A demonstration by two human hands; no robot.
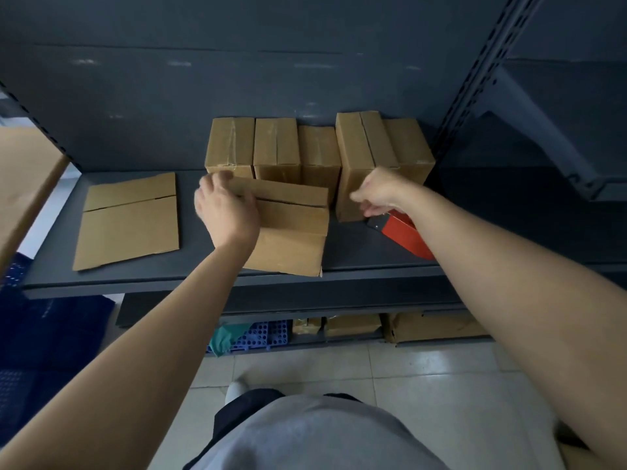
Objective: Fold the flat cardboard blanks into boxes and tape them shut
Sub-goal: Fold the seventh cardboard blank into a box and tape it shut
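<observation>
On the dark grey shelf (373, 264), my left hand (224, 208) grips the left edge of a flat cardboard blank (291, 232). The blank's far part is lifted and its near corner hangs over the shelf's front edge. A second flat blank (129, 222) lies to the left. My right hand (378, 193) is curled, with its fingertips down on the black front end of a red tape dispenser (405, 232) lying on the shelf. My forearm hides most of the dispenser. Several taped boxes (276, 147) stand in a row at the back, the tallest (356, 164) right beside my right hand.
A large cardboard sheet (23, 184) leans at the far left. A slotted steel upright (475, 79) bounds the shelf on the right. The lower shelf holds brown boxes (437, 325), a blue rack (261, 335) and a teal cloth (225, 335). Below is a tiled floor.
</observation>
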